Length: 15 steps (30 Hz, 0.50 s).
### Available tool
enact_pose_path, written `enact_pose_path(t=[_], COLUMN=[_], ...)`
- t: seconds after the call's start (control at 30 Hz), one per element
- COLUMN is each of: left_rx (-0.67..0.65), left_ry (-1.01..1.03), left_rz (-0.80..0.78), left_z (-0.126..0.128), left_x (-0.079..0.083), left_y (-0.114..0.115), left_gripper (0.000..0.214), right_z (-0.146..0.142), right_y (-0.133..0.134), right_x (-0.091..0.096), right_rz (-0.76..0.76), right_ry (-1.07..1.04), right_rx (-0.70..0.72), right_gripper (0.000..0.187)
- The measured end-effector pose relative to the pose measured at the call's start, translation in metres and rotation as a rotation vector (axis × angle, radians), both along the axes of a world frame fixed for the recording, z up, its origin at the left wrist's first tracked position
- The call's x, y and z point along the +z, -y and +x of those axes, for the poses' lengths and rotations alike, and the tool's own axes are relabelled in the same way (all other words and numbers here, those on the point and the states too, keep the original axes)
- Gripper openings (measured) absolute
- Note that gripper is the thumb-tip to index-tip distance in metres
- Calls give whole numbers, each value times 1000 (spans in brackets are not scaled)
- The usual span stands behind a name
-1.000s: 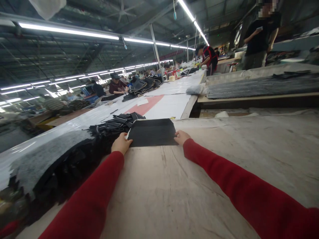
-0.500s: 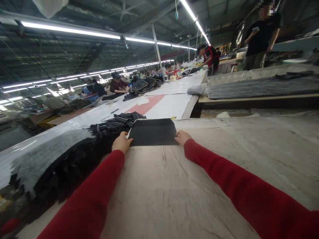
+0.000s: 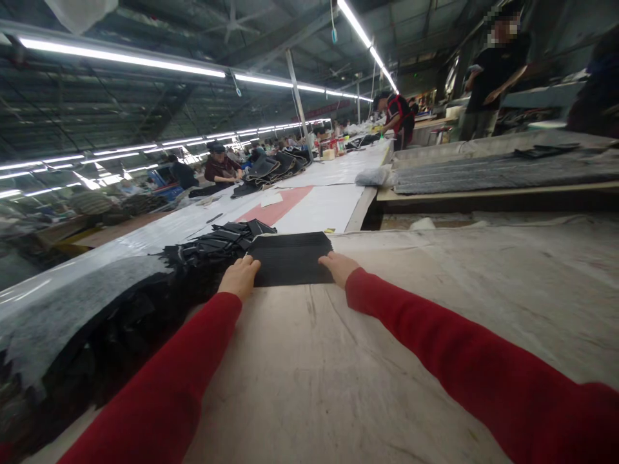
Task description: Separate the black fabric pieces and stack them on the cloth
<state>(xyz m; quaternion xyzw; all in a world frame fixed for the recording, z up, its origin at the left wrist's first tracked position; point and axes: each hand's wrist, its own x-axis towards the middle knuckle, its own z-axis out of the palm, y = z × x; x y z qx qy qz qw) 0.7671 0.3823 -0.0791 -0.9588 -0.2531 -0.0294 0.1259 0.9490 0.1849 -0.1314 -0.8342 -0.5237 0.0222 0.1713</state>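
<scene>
A layered stack of black fabric pieces [image 3: 293, 259] lies flat on the pale cloth-covered table in front of me, its layers staggered toward the far edge. My left hand [image 3: 240, 277] grips its left edge, fingers bent over the side. On the opposite edge, my right hand [image 3: 340, 267] has its thumb and fingertips closed on the stack, slightly in from the side. How many layers each hand holds is hidden. To the left, close to my left hand, runs a long heap of black cut pieces [image 3: 193, 264].
Grey-white fleecy material [image 3: 87, 316] covers part of the heap on the left. Beyond stretches a white tabletop [image 3: 314, 209] with a red patch. A grey padded roll [image 3: 483, 171] lies on a board at right. Co-workers stand farther off, one at the right [image 3: 498, 77].
My right hand has slid inward over the stack's right edge, and my left fingers have curled further onto its left side. The whole view has shifted slightly.
</scene>
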Motion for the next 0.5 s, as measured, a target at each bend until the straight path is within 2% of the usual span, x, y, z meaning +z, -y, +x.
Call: enact_pose_path(t=[0.13, 0.2, 0.3, 0.5], left_rx=[-42, -43, -42, -31], left_ry=[-60, -72, -76, -72], left_rz=[24, 35, 49, 45], left_z=[1, -1, -3, -6], left_x=[-5, -9, -14, -18], left_y=[0, 0, 0, 8], left_gripper=[25, 24, 19, 23], right_z=[2, 3, -2, -27], right_y=[-3, -4, -4, 1], right_x=[5, 6, 6, 9], right_rz=[-113, -166, -184, -212], right_ry=[255, 388, 433, 398], right_rx=[382, 499, 506, 406], right_gripper=[40, 41, 37, 35])
